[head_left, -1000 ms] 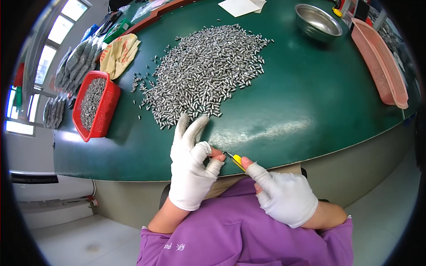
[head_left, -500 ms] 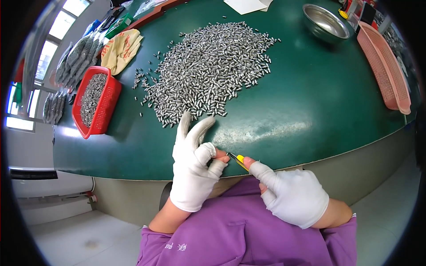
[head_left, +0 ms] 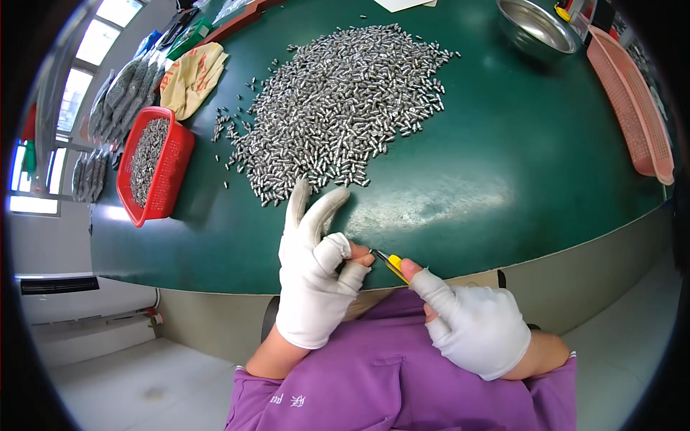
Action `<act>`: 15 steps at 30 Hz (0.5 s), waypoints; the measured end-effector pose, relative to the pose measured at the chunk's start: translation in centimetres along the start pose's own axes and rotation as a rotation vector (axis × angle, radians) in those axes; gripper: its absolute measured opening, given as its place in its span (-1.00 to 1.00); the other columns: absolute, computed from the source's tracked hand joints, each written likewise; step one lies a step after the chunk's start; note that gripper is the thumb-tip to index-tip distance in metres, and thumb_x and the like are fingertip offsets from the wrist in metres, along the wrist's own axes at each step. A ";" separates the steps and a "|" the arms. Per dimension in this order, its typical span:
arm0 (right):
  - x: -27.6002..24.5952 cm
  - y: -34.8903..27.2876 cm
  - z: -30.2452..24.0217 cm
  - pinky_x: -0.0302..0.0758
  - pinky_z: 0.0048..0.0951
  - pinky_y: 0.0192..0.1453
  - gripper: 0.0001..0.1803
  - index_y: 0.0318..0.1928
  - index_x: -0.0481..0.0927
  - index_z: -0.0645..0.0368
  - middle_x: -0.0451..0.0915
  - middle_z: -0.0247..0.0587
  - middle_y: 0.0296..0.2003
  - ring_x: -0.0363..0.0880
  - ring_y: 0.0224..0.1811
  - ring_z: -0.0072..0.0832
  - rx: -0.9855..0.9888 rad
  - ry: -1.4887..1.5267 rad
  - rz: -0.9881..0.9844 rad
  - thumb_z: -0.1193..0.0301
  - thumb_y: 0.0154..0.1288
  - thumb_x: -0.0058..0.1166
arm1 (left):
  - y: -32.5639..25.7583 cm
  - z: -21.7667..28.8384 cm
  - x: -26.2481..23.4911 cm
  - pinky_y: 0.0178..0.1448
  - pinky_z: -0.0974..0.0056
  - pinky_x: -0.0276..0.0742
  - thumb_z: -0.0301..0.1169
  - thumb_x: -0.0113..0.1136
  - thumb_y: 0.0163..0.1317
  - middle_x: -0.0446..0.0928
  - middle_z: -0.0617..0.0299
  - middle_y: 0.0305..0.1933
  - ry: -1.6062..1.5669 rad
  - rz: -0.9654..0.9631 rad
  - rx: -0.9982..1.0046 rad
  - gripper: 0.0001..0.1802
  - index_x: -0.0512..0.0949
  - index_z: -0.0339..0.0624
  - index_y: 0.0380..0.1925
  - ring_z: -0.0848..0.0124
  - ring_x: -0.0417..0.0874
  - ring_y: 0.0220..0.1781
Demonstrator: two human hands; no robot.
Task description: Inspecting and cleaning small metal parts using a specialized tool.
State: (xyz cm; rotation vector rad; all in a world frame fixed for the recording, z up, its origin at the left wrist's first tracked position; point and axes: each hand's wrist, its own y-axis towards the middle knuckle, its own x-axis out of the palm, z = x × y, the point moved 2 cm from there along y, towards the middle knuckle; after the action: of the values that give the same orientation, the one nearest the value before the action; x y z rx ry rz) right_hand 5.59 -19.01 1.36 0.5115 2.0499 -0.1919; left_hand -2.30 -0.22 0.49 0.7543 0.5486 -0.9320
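Note:
My left hand (head_left: 313,276) wears a white glove with the tips of thumb and forefinger bare. Those two tips pinch a tiny piece (head_left: 372,252), mostly hidden by them, while the other fingers stretch toward the pile. My right hand (head_left: 478,327), gloved likewise, is closed around a slim yellow tool (head_left: 393,263) with a dark, thin tip. That tip points at the pinched piece and meets it or nearly so; I cannot tell which. Beyond my left fingertips spreads a large heap of small silvery metal cylinders (head_left: 345,100) on the green tabletop (head_left: 503,201).
At left stands a red plastic basket (head_left: 167,165) of small metal parts, beside a cream cloth bag (head_left: 190,80) and several filled clear bags (head_left: 126,97). A steel bowl (head_left: 535,29) and a pink perforated basket (head_left: 632,108) lie at the right. The table's near edge runs close to my hands.
The view has shifted a little. The right hand and tool sit slightly lower and farther right, and the tool tip has drawn back slightly from the left fingertips. The left hand keeps its pinch.

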 end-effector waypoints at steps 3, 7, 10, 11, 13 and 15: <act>-0.1 0.1 0.0 0.44 -0.35 -0.61 -0.33 0.32 0.41 -0.02 0.59 -0.30 -0.58 0.50 -0.69 -0.43 -0.002 -0.003 -0.005 0.50 0.12 0.12 | -0.1 0.0 -0.1 0.17 -0.07 0.47 -0.67 0.40 -0.25 0.47 -0.04 0.19 0.024 -0.005 0.004 -0.62 0.33 -0.16 -0.58 -0.41 0.24 0.36; -0.2 0.2 0.1 0.39 -0.39 -0.68 -0.28 0.31 0.44 -0.07 0.42 -0.41 -0.68 0.44 -0.72 -0.50 -0.008 -0.026 -0.010 0.38 0.03 0.14 | 0.0 -0.1 -0.1 0.17 -0.06 0.47 -0.68 0.40 -0.24 0.47 -0.03 0.20 0.042 -0.023 0.015 -0.59 0.31 -0.15 -0.57 -0.43 0.23 0.35; 0.8 -0.2 0.0 0.33 -0.41 -0.72 -0.25 0.32 0.44 -0.09 0.36 -0.44 -0.73 0.38 -0.75 -0.54 0.007 -0.052 0.050 0.34 -0.02 0.16 | -0.1 -0.2 -0.2 0.17 -0.07 0.48 -0.68 0.41 -0.23 0.46 -0.03 0.20 0.054 -0.041 0.042 -0.56 0.29 -0.13 -0.50 -0.44 0.23 0.35; 0.5 0.0 -0.1 0.33 -0.41 -0.72 -0.25 0.32 0.44 -0.09 0.36 -0.44 -0.73 0.38 -0.75 -0.54 0.005 -0.050 0.048 0.34 -0.02 0.16 | -0.2 -0.3 -0.2 0.16 -0.07 0.48 -0.68 0.41 -0.23 0.46 -0.04 0.20 0.057 -0.037 0.049 -0.53 0.28 -0.11 -0.46 -0.44 0.24 0.34; -0.5 0.1 -0.5 0.47 -0.36 -0.59 -0.32 0.31 0.43 -0.01 0.65 -0.27 -0.48 0.50 -0.70 -0.41 0.053 -0.047 -0.095 0.48 0.08 0.11 | -0.3 -0.4 -0.1 0.16 -0.07 0.49 -0.68 0.41 -0.23 0.46 -0.04 0.19 0.059 -0.035 0.053 -0.51 0.26 -0.09 -0.42 -0.44 0.24 0.34; -0.6 0.2 -0.4 0.47 -0.36 -0.59 -0.32 0.30 0.44 -0.01 0.65 -0.28 -0.48 0.50 -0.70 -0.41 0.049 -0.033 -0.103 0.47 0.08 0.12 | -0.4 -0.5 -0.1 0.14 -0.07 0.50 -0.67 0.41 -0.22 0.46 -0.04 0.19 0.053 -0.039 0.057 -0.46 0.23 -0.06 -0.37 -0.45 0.24 0.33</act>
State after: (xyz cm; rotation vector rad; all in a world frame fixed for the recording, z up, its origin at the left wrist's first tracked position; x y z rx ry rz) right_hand 5.63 -18.89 2.10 0.4295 2.0453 -0.3105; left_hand -2.71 0.04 0.10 0.8247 0.5869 -0.9689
